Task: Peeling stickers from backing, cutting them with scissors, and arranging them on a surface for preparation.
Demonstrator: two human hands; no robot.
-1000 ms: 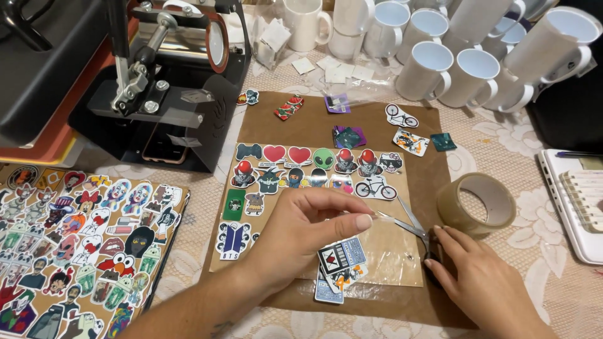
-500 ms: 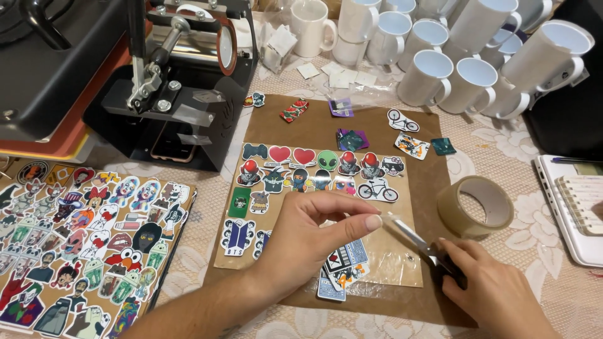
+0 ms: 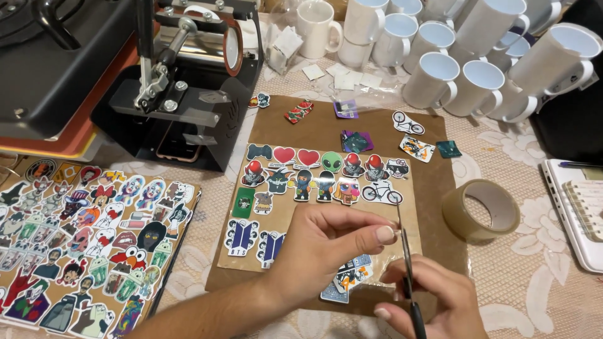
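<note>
Scissors: your right hand (image 3: 433,298) is closed around the dark handles of the scissors (image 3: 407,263). The long axis runs almost straight away from you, and the thin metal blades point toward the far row of stickers.
Left hand: your left hand (image 3: 326,242) has its fingertips pinched together just beside the blades. What it pinches cannot be told.
Position: both hands sit close together over the near edge of the brown cardboard sheet (image 3: 440,182), above a glossy clear film (image 3: 361,267) covering a few stickers.
Stickers: flat die-cut shapes lie in rows on the cardboard, including two red hearts (image 3: 296,156) and a green alien head (image 3: 331,162).
Sticker board: a densely covered board (image 3: 81,238) lies at your left on the bench.
Tape: a translucent tan tape roll (image 3: 480,210) lies flat at your right.
Mugs: white glazed mugs (image 3: 465,56) cluster at the far side.
</note>
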